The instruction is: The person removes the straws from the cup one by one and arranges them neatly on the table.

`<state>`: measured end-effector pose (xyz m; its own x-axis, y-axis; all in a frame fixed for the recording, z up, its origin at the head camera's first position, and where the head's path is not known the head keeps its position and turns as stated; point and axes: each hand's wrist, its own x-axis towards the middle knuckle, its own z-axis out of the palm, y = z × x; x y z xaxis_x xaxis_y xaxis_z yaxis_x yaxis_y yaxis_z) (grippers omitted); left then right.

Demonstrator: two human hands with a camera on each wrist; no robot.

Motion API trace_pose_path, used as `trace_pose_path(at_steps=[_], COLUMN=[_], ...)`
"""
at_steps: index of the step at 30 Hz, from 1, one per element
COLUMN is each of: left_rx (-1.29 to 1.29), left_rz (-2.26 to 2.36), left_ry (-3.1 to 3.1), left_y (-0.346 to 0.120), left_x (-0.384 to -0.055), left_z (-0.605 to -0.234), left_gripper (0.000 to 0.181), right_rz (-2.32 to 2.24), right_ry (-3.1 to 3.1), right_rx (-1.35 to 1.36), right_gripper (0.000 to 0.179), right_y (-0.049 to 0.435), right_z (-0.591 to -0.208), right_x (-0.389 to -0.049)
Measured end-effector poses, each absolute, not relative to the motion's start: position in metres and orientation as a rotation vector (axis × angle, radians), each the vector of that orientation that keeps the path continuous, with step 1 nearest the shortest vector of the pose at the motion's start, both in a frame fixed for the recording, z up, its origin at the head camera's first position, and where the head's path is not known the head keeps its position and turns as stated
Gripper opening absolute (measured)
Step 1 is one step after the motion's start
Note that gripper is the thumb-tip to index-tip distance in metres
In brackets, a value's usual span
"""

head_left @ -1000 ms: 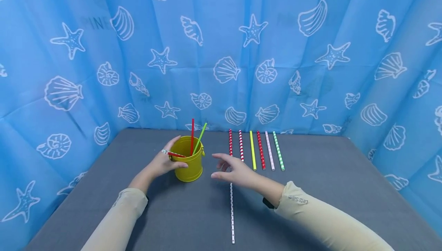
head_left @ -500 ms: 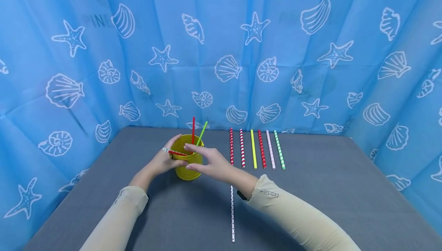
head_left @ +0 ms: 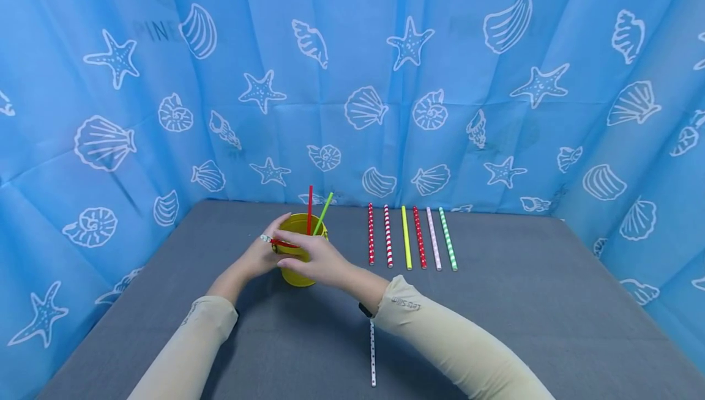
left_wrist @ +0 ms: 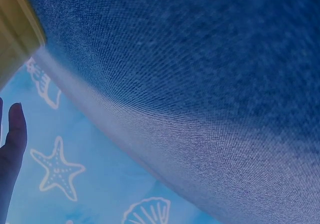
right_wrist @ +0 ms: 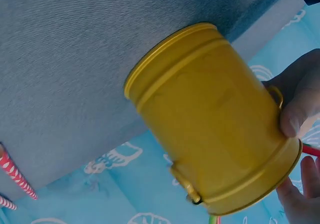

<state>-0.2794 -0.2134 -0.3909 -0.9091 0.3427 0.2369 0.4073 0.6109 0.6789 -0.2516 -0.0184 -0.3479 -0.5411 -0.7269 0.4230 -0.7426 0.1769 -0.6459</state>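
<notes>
A yellow metal bucket [head_left: 300, 276] stands on the grey table, left of centre. My left hand [head_left: 259, 257] grips its left side near the rim, thumb in front. In the right wrist view the bucket [right_wrist: 215, 119] appears tilted, with a thumb [right_wrist: 295, 115] against its wall. A red straw [head_left: 310, 207] and a green straw [head_left: 325, 210] stick up from inside. At the left rim, a red straw with a patterned end [head_left: 267, 238] leans out. My right hand [head_left: 319, 258] reaches across the bucket's front, thumb and fingers apart, fingertips close to that leaning straw. The hand hides part of the rim.
Several patterned straws lie in a row at the back right, among them a yellow straw [head_left: 406, 238] and a green-striped straw [head_left: 448, 239]. A white dotted straw [head_left: 373, 354] lies near the front, partly under the right sleeve. A blue shell-print curtain [head_left: 363, 70] surrounds the table.
My right hand has moved left, from beside the bucket to across its front, near the leaning straw. My left hand stays on the bucket.
</notes>
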Motion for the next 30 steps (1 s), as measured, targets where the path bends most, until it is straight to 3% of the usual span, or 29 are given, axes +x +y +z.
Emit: trace_pose_path(at_steps=[19,30], left_rx=[-0.605,-0.613], left_rz=[-1.22,-1.233], left_ry=[-2.787,-2.74], left_y=[-0.215,-0.214], left_x=[-0.279,-0.279], left_z=[-0.392,-0.393], left_gripper=[0.091,0.096], right_rz=[1.373,1.402], right_ry=[-2.304,-2.18], right_rx=[1.28,1.283], right_gripper=[0.018,0.015], right_y=[-0.032,-0.024], right_z=[-0.35,-0.352], right_x=[-0.261,-0.26])
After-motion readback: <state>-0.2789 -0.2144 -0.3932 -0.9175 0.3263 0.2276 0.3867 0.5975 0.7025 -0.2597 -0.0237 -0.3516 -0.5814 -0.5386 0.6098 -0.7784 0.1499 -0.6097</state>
